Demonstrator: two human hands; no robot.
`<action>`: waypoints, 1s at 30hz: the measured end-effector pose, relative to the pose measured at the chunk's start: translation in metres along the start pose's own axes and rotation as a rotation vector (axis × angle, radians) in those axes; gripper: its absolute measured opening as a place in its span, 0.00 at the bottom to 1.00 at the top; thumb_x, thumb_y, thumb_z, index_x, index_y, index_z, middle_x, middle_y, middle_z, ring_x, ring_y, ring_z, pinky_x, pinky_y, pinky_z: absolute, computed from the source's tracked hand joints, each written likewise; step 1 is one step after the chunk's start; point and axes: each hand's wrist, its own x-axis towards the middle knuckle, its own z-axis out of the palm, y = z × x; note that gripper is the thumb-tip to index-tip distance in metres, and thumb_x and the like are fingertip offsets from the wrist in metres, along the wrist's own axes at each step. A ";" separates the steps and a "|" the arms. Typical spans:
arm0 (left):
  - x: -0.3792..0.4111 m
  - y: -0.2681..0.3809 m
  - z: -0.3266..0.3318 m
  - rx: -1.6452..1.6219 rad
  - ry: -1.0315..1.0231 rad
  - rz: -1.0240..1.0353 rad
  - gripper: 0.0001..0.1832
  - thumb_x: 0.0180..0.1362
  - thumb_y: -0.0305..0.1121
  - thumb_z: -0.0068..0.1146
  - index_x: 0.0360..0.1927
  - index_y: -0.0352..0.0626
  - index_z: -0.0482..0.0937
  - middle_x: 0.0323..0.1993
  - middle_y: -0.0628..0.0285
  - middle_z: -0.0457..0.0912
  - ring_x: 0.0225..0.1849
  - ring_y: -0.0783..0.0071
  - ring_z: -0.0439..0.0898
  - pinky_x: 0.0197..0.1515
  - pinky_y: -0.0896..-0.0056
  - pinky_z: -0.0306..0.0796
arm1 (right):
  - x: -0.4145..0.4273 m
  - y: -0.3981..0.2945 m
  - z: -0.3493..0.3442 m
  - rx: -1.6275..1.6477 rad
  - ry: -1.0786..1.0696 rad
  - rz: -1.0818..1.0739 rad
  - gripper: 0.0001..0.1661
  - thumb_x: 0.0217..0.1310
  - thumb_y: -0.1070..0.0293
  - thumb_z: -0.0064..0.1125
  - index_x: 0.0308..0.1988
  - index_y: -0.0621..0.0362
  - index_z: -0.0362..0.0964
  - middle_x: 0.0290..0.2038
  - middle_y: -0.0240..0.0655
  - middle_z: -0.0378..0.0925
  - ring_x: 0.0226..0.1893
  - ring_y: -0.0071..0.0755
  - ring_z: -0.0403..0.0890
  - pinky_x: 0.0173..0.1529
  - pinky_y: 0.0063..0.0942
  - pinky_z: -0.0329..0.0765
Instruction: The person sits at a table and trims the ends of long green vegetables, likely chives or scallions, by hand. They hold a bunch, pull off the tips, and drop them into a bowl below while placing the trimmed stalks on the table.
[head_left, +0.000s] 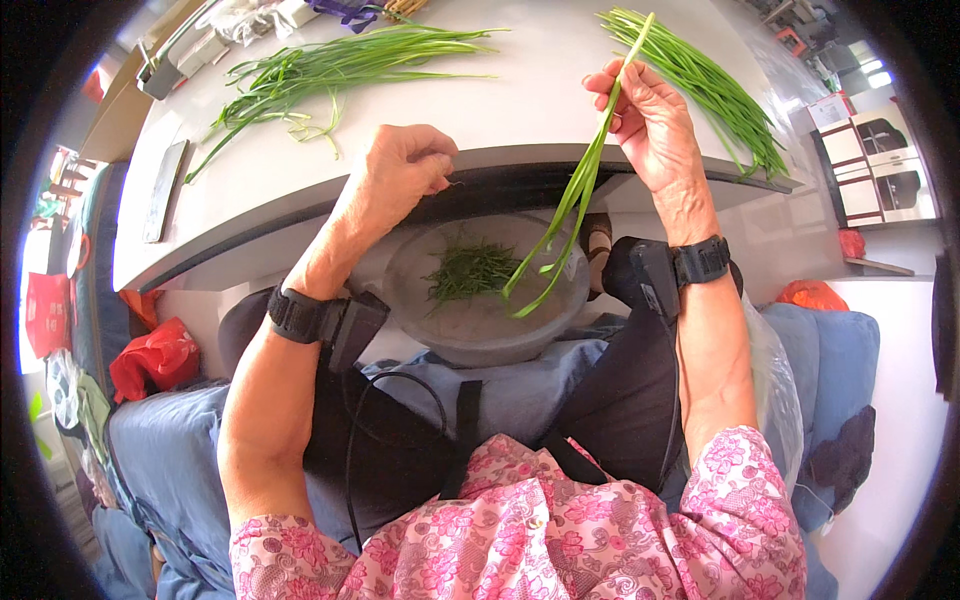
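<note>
Between the thumb and fingers of my right hand (649, 112) is a garlic chive stalk (594, 161). Its pale end points up over the table, and its split green leaves hang down above the basin. My left hand (405, 169) is curled, thumb against fingers, over the table's front edge. A tiny wisp shows at its fingertips, too small to identify. Below both hands, a grey plastic basin (480, 349) holds a small heap of green scraps (472, 268). A loose pile of chives (345, 64) lies on the left of the table, a neater bundle (709, 94) on the right.
The white table (517, 97) has a dark front edge close to my wrists. A phone (165, 191) lies at its left end. Red plastic bags (157, 356) rest beside the blue-covered seat (169, 442). A black cable (352, 450) runs over my lap from a wrist device (356, 330).
</note>
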 end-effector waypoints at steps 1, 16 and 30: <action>0.000 0.000 0.004 -0.026 -0.015 -0.002 0.10 0.59 0.27 0.53 0.40 0.32 0.81 0.28 0.61 0.83 0.29 0.78 0.80 0.35 0.77 0.76 | 0.000 0.000 -0.004 0.012 0.007 -0.002 0.12 0.66 0.63 0.54 0.41 0.60 0.76 0.37 0.44 0.82 0.32 0.26 0.80 0.35 0.19 0.75; -0.002 0.022 0.036 -0.347 -0.224 -0.010 0.20 0.64 0.42 0.53 0.45 0.31 0.79 0.38 0.58 0.82 0.40 0.74 0.80 0.47 0.73 0.74 | 0.007 0.015 0.000 0.174 0.033 0.063 0.12 0.66 0.62 0.55 0.41 0.60 0.74 0.39 0.45 0.82 0.34 0.29 0.82 0.36 0.22 0.77; -0.001 0.018 0.052 -0.867 -0.453 -0.090 0.19 0.67 0.40 0.48 0.45 0.30 0.77 0.35 0.51 0.83 0.36 0.67 0.83 0.44 0.69 0.77 | 0.022 0.038 -0.001 0.370 0.080 0.089 0.14 0.64 0.61 0.57 0.40 0.62 0.75 0.40 0.44 0.81 0.35 0.32 0.80 0.41 0.25 0.76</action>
